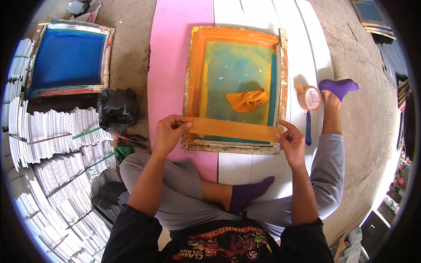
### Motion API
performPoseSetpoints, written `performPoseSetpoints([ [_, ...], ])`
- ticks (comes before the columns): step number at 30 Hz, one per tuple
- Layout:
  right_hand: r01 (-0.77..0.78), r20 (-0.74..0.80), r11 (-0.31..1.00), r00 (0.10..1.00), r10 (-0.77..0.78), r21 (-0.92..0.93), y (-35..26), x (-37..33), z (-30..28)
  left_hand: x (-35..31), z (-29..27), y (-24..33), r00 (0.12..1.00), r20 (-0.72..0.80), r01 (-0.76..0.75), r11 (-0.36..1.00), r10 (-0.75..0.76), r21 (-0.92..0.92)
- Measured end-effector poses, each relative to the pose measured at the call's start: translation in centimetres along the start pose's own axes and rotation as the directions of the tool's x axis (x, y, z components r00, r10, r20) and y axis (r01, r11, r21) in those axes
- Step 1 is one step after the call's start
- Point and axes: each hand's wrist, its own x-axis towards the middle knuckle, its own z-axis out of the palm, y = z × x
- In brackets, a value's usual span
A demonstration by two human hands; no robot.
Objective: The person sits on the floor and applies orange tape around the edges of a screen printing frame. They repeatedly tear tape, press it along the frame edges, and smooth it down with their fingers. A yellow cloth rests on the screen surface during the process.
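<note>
A strip of orange-brown packing tape (pixel 234 130) is stretched level between my hands, over the near part of a wooden-framed printing screen (pixel 284 83). My left hand (pixel 172 130) pinches its left end between thumb and fingers, by the frame's left side. At the other end my right hand (pixel 290 139) grips the tape near the frame's right side. Whether the strip touches the mesh, I cannot tell. On the green and yellow mesh lies a crumpled orange cloth (pixel 247 100). Orange tape runs along the mesh's left and far edges.
Right of the screen are a tape roll (pixel 312 97) and a blue-handled tool (pixel 308 128), close to my outstretched foot. A blue screen (pixel 70 59), a black plastic bag (pixel 117 109) and bundled paper stacks (pixel 48 133) stand at left. The pink and white board (pixel 175 57) lies beneath.
</note>
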Motion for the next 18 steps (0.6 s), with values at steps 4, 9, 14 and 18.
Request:
performPoseSetpoints([
  [4,0.061,-0.03,0.998,0.998,-0.061,-0.013,0.9,0.1,0.0,-0.1,0.3,0.8,1.0,-0.007,-0.004,0.999,0.004,0.051],
  [9,0.24,0.012,0.965,0.971,-0.24,-0.108,2.5,0.1,0.1,-0.2,0.2,0.9,0.995,-0.02,-0.095,0.993,0.097,0.073],
  [14,0.319,0.084,0.897,0.947,-0.309,-0.305,0.0,-0.2,0.0,-0.2,-0.8,0.3,0.969,0.075,-0.244,0.949,0.234,0.2],
  [18,0.37,0.126,0.83,0.928,-0.351,-0.417,-0.4,-0.1,-0.6,-0.6,-0.7,1.4,0.967,0.121,-0.252,0.921,0.225,0.297],
])
